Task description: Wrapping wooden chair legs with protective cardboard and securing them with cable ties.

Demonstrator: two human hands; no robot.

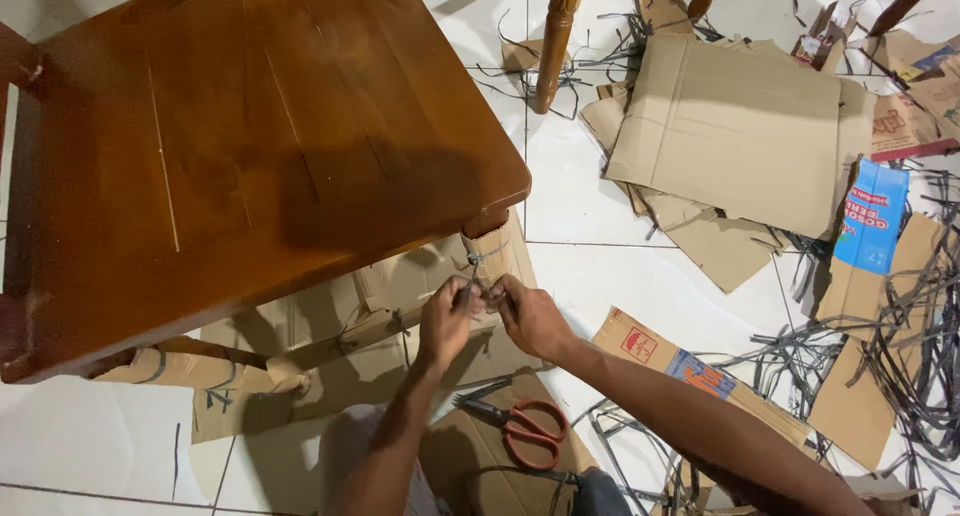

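Wooden chair point(230, 146) upper left, its legs wrapped in cardboard point(400, 286). Left hand point(445, 321) and right hand point(528, 314) meet at the front leg, fingers pinched shut on a dark strap point(478, 266) tied round the wrapping. Step looks like knotting; the next move likely calls for a firm, even pull. Red-handled scissors point(520, 426) lie below on the floor. Flat cardboard sheets point(730, 126) and loose strapping point(900, 376) far right.

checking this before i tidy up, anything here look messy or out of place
Yes. Torn cardboard pieces and dark strap offcuts lie scattered over the white tile floor. Red-handled scissors lie open on cardboard. Both hands pinch a strap at the cardboard-wrapped chair leg.
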